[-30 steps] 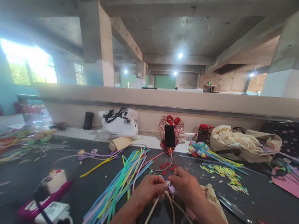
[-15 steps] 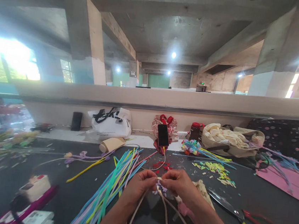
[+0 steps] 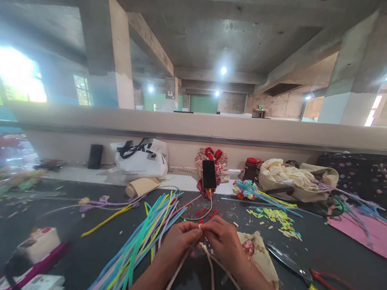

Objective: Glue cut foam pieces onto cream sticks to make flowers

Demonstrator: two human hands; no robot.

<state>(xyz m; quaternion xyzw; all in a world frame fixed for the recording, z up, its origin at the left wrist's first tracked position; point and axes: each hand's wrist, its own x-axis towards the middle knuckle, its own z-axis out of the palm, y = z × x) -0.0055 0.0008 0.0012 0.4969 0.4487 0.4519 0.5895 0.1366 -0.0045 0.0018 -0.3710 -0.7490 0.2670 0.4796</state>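
My left hand point(image 3: 179, 241) and my right hand point(image 3: 224, 241) meet low in the middle of the view, fingertips pinched close together. Between them a small loop of a cream pipe cleaner point(image 3: 213, 278) shows at the fingertips. Long cream stems trail from the hands down toward me. The end being worked is mostly hidden behind the fingers. Beside my left forearm lies a loose bundle of blue, teal, yellow and lilac pipe cleaners point(image 3: 140, 241). A crumpled cream cloth point(image 3: 266, 259) with a pinkish-red patch is partly behind my right wrist.
Scissors point(image 3: 307, 274) with red and yellow handles lie at the right. Short yellow-green clippings point(image 3: 280, 219) are scattered behind them. A phone point(image 3: 209, 174) on a cable leans against a patterned bag. At the lower left is a power strip point(image 3: 44, 281). Pink sheet point(image 3: 371, 233) lies far right.
My right hand has turned so its back covers more of the work; purple bits visible between the hands before are now mostly hidden. More of the cream cloth shows. The view shifted slightly.
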